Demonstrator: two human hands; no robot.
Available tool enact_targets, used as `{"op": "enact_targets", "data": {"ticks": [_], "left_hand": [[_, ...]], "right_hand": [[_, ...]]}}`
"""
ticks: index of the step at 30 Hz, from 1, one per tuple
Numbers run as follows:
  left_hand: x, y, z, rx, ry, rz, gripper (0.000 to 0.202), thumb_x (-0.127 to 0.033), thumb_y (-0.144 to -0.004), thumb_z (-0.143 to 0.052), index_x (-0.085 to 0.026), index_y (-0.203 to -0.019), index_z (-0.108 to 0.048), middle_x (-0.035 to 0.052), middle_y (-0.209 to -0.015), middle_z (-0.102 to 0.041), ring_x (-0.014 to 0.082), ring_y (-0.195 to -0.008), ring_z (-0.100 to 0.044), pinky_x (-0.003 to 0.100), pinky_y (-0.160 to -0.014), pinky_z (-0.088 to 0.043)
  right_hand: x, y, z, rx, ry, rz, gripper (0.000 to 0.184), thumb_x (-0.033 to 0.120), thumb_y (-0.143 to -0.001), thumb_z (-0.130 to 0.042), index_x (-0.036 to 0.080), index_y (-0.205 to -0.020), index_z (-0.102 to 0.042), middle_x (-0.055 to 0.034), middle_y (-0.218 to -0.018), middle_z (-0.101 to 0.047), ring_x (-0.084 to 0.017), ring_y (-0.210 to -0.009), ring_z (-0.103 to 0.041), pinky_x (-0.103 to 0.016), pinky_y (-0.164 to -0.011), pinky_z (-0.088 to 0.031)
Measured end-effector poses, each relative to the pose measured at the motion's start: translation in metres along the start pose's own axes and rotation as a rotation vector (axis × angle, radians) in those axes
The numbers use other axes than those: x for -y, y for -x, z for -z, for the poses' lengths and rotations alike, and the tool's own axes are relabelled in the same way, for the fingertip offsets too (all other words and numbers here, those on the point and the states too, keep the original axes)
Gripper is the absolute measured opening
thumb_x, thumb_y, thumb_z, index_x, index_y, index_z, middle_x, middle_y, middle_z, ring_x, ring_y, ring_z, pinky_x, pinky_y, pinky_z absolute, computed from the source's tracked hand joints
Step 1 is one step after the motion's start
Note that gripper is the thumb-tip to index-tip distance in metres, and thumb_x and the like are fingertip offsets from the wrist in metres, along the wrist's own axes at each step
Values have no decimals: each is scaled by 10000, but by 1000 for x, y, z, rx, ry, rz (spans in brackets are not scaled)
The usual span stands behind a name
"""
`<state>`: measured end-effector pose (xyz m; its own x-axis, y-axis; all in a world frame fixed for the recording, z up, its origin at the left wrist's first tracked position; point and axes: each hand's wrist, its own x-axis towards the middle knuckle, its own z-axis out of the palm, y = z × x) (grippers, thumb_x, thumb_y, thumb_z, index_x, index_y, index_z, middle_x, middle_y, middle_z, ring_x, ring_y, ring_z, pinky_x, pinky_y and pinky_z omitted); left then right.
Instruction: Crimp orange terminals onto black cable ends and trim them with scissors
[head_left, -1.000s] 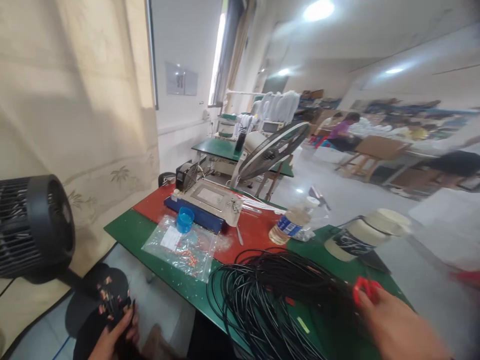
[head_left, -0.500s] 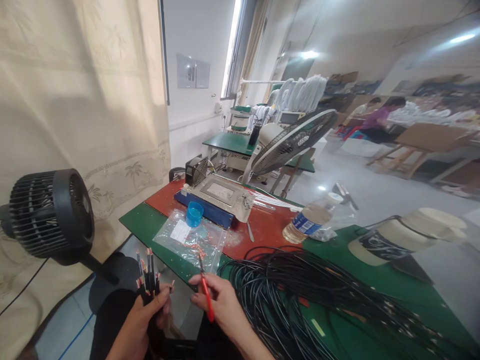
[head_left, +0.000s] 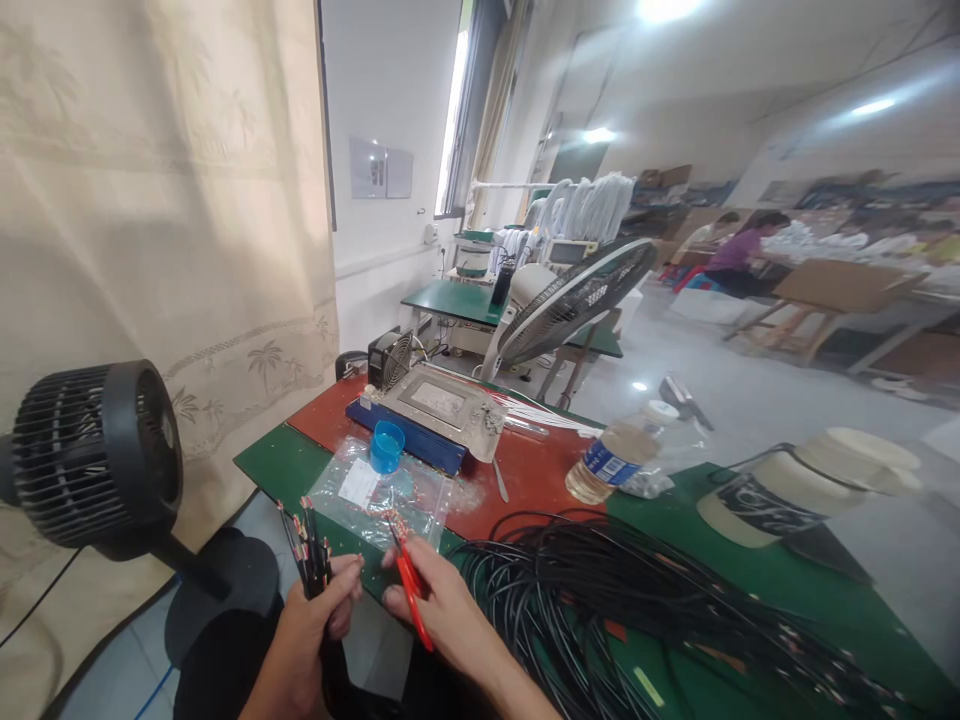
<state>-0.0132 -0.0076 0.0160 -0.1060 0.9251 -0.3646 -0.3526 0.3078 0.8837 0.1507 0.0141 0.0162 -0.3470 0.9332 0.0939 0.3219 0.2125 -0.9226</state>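
A bundle of black cables [head_left: 306,548] is clasped in my left hand [head_left: 319,620], with the stripped ends and coloured inner wires pointing up. Red-handled cutting pliers [head_left: 412,595] lie in the grip of my right hand [head_left: 442,605], their jaws angled up and away. Just past the jaws, small reddish scraps [head_left: 401,520] are scattered on a clear plastic bag [head_left: 322,495]. A blue round cup [head_left: 387,447] stands on that bag. The plier jaws are partly hidden by my fingers.
Long black cables [head_left: 570,590] cover the bench at right. Behind the bag sits a metal-topped blue device [head_left: 427,400] with a small fan. A bottle [head_left: 611,460] and a cream jar [head_left: 787,490] stand farther right; a black fan [head_left: 97,460] is at left.
My left hand with the cable bundle has shifted to the right, closer to the pliers. The right hand stays near the bag's edge. The whole view has tilted slightly.
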Motion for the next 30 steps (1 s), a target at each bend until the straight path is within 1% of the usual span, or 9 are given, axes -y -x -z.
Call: {"op": "enact_targets", "data": {"ticks": [2,4,6,10,18,23,26,28,30], "left_hand": [[0,-5,-3,-38,-12,-15,308,-334,-618,-740,-105,-808,-656,-17,-536,-523,34,-386,-270,234,-409,-162],[1,-9,-5,-40,-35,-32,329,-343,-607,-746,-100,-813,-663,-16,-534,-531,35,-384,-285,233,-409,-165],[1,-12,-8,-26,-69,-55,340,-361,-588,-757,-96,-784,-674,-16,-518,-527,40,-382,-298,238,-408,-170],[1,-17,-15,-9,-153,-72,365,-386,-562,-767,-84,-753,-693,-23,-470,-503,56,-386,-309,253,-413,-186],[5,-29,-15,-16,-333,-78,419,-434,-540,-755,-85,-764,-699,-9,-485,-539,66,-406,-312,260,-431,-190],[7,-38,-16,3,-384,-85,417,-432,-542,-754,-79,-755,-694,-7,-485,-536,68,-409,-316,265,-437,-195],[8,-39,-16,33,-331,-73,442,-437,-553,-751,-75,-801,-690,-6,-506,-540,68,-411,-321,268,-441,-198],[10,-36,-14,73,-274,-45,453,-428,-574,-745,-77,-855,-686,-29,-476,-498,76,-424,-329,268,-450,-209],[11,-31,-10,117,-218,-20,443,-408,-604,-736,-84,-900,-681,-53,-449,-442,87,-448,-343,267,-467,-226]], "right_hand": [[-2,8,7,72,101,-48,135,315,-751,-632,204,-819,-599,24,-781,-535,-127,-699,-476,-209,-624,-341],[-6,14,8,119,181,-84,169,338,-754,-631,192,-712,-556,34,-724,-511,-119,-664,-457,-204,-594,-315],[-9,16,7,141,214,-90,218,349,-787,-594,188,-661,-517,39,-689,-500,-111,-640,-444,-201,-576,-294],[-10,13,7,134,231,-78,291,371,-834,-528,186,-617,-467,45,-641,-475,-99,-602,-422,-199,-538,-257],[-15,7,18,145,299,-110,422,441,-804,-542,173,-524,-378,64,-522,-357,-72,-507,-331,-215,-493,-188],[-25,5,19,81,354,-118,426,370,-753,-593,162,-491,-330,66,-486,-313,-59,-476,-272,-230,-487,-163],[-28,1,17,39,254,-169,414,317,-734,-597,159,-470,-320,65,-476,-253,-56,-472,-239,-226,-470,-155],[-28,-2,15,21,50,-197,372,353,-751,-583,161,-494,-392,66,-479,-276,-52,-459,-263,-207,-452,-174],[-25,-5,12,17,-226,-246,364,462,-761,-570,159,-577,-491,67,-473,-337,-50,-416,-305,-191,-417,-199]]}}
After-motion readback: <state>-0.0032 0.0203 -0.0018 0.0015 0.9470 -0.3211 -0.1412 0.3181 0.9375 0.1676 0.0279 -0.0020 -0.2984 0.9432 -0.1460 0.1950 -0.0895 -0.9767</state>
